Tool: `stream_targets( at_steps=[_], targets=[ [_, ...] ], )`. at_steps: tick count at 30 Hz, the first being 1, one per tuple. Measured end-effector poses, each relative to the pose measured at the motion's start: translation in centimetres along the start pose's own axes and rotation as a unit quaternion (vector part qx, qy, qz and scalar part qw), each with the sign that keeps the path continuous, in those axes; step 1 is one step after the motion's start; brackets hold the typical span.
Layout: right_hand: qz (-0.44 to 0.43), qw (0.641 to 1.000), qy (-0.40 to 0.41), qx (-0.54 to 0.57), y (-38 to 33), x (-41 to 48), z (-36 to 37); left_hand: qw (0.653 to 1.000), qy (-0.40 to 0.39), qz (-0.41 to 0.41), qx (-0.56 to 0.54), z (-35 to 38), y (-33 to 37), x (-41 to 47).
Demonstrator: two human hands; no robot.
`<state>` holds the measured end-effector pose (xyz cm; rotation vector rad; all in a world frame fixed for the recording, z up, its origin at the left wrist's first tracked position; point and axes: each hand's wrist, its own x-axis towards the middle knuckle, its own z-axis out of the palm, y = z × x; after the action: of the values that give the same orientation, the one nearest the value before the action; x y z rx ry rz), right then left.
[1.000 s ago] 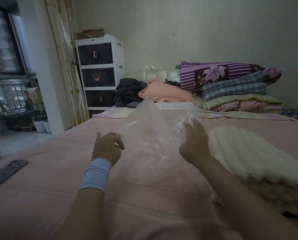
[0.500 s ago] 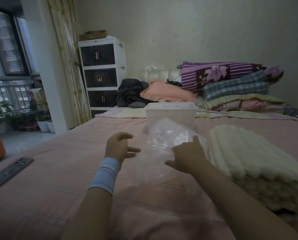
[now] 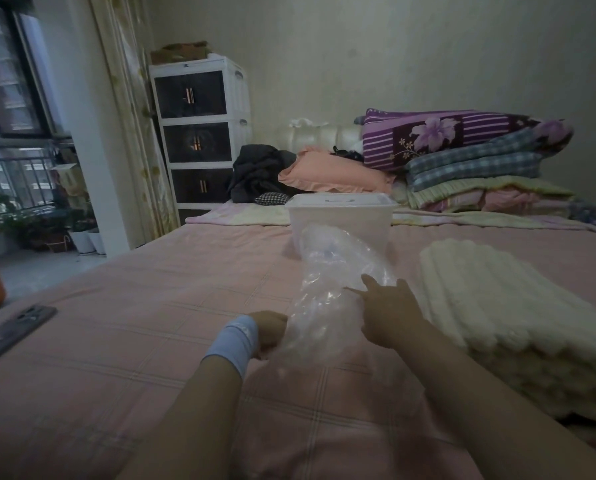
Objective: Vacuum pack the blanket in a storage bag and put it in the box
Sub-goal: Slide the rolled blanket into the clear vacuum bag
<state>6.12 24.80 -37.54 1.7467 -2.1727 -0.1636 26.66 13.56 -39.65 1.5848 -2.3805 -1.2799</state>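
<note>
Storage bag [image 3: 327, 292] lying crumpled on bed [image 3: 134, 323], blanket [image 3: 504, 306] folded just beside. Left hand [image 3: 270, 332] gripping bag's near edge; right hand [image 3: 390, 313] touching it, grip unclear. Film seeming light, limp, slippery: taking mouth edges.

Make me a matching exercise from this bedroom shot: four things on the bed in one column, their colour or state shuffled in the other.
Things:
1. bag
2. blanket
3. box
4. phone

Descriptions:
a. dark, lying flat
b. cream, folded
c. clear, crumpled
d. white, lid on

Pairs: 1-c, 2-b, 3-d, 4-a.
</note>
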Motion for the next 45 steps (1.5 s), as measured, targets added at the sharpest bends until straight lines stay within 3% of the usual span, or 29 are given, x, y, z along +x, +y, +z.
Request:
stream_targets(
  at_steps=[2, 4, 6, 8, 9, 10, 11, 12, 14, 16, 17, 19, 20, 23, 25, 26, 27, 30, 33, 34, 35, 37, 38, 39, 40, 42, 43, 44, 45],
  targets=[
    [0.008, 0.999, 0.041, -0.002, -0.2, -0.1, -0.2, 0.996, 0.078, 0.037, -0.023, -0.1, 0.6, 0.4],
    [0.034, 0.992, 0.125, -0.004, -0.6, 0.0, -0.4, 0.965, 0.209, 0.102, -0.122, -0.9, 2.0, -0.6],
    [0.059, 0.971, 0.233, 0.004, -1.6, 0.2, -1.0, 0.891, 0.392, 0.166, -0.156, -2.6, 3.8, -2.3],
    [0.060, 0.953, 0.297, 0.016, -2.8, 0.3, -1.7, 0.778, 0.564, 0.267, -0.077, -4.2, 5.2, -3.8],
    [0.054, 0.949, 0.311, 0.029, -3.3, 0.4, -1.9, 0.726, 0.614, 0.309, -0.026, -4.9, 5.4, -4.0],
    [0.038, 0.946, 0.318, 0.046, -3.8, 0.5, -2.0, 0.696, 0.639, 0.326, 0.017, -5.4, 5.3, -4.4],
    [0.005, 0.945, 0.319, 0.065, -4.2, 0.6, -1.8, 0.693, 0.644, 0.321, 0.051, -6.0, 4.7, -4.4],
    [-0.052, 0.947, 0.308, 0.077, -4.4, 0.6, -1.3, 0.716, 0.631, 0.290, 0.073, -6.5, 3.9, -4.4],
    [-0.178, 0.949, 0.248, 0.075, -4.6, 0.3, 0.1, 0.822, 0.543, 0.141, 0.100, -7.5, 1.1, -3.4],
    [-0.152, 0.946, 0.256, 0.130, -4.9, 0.0, 1.1, 0.908, 0.397, -0.045, 0.124, -8.1, -1.5, -3.1],
    [-0.083, 0.933, 0.292, 0.190, -5.2, 0.0, 1.1, 0.924, 0.345, -0.097, 0.132, -8.2, -2.1, -3.3],
    [0.078, 0.880, 0.345, 0.318, -5.7, 0.3, 0.5, 0.924, 0.330, -0.122, 0.150, -7.8, -2.5, -3.5],
    [0.133, 0.850, 0.357, 0.363, -5.8, 0.5, 0.3, 0.917, 0.357, -0.089, 0.155, -7.4, -2.1, -3.7],
    [0.260, 0.759, 0.356, 0.480, -5.5, 1.1, -0.1, 0.877, 0.426, 0.156, 0.157, -5.5, 0.6, -4.5],
    [0.291, 0.665, 0.250, 0.640, -5.3, 1.7, 0.1, 0.878, 0.353, 0.260, 0.191, -3.6, 2.9, -5.3],
    [0.285, 0.611, 0.175, 0.717, -5.4, 2.0, 0.2, 0.888, 0.301, 0.262, 0.231, -2.6, 3.6, -5.4],
    [0.269, 0.584, 0.131, 0.754, -5.4, 1.9, 0.3, 0.893, 0.259, 0.239, 0.279, -1.8, 3.9, -5.2],
    [0.233, 0.581, 0.166, 0.762, -5.1, 1.6, 0.6, 0.908, 0.208, 0.143, 0.335, -1.6, 2.7, -4.3],
    [0.282, 0.505, 0.141, 0.804, -4.1, 2.1, 0.5, 0.919, 0.187, 0.036, 0.345, -3.5, 1.0, -4.7],
    [0.277, 0.518, 0.133, 0.798, -3.8, 2.4, 0.7, 0.920, 0.172, -0.009, 0.352, -4.0, 0.6, -4.9],
    [0.241, 0.582, 0.136, 0.764, -3.6, 2.3, 0.7, 0.923, 0.159, -0.049, 0.348, -4.5, 0.2, -5.2],
    [0.095, 0.795, 0.221, 0.557, -3.7, 1.5, 0.4, 0.930, 0.184, -0.083, 0.308, -5.2, -0.2, -5.9],
    [0.002, 0.867, 0.260, 0.424, -3.9, 1.1, -0.1, 0.924, 0.240, -0.080, 0.286, -5.5, 0.1, -6.5],
    [-0.082, 0.906, 0.269, 0.316, -4.3, 0.6, -0.8, 0.907, 0.318, -0.066, 0.268, -5.9, 0.6, -7.5],
    [-0.146, 0.925, 0.245, 0.251, -4.8, 0.3, -1.5, 0.882, 0.402, -0.035, 0.244, -6.3, 1.2, -8.3],
    [-0.235, 0.944, 0.063, 0.226, -6.4, -0.2, -2.7, 0.848, 0.497, 0.091, 0.160, -7.0, 2.2, -9.1],
    [-0.258, 0.925, -0.081, 0.268, -6.9, -0.5, -3.0, 0.854, 0.481, 0.159, 0.119, -7.0, 2.5, -9.1],
    [-0.267, 0.873, -0.214, 0.347, -7.3, -0.8, -3.2, 0.873, 0.430, 0.207, 0.103, -6.6, 2.7, -9.0],
    [-0.263, 0.810, -0.291, 0.437, -7.3, -1.1, -3.1, 0.898, 0.362, 0.215, 0.126, -5.9, 2.5, -8.5]
  ],
)
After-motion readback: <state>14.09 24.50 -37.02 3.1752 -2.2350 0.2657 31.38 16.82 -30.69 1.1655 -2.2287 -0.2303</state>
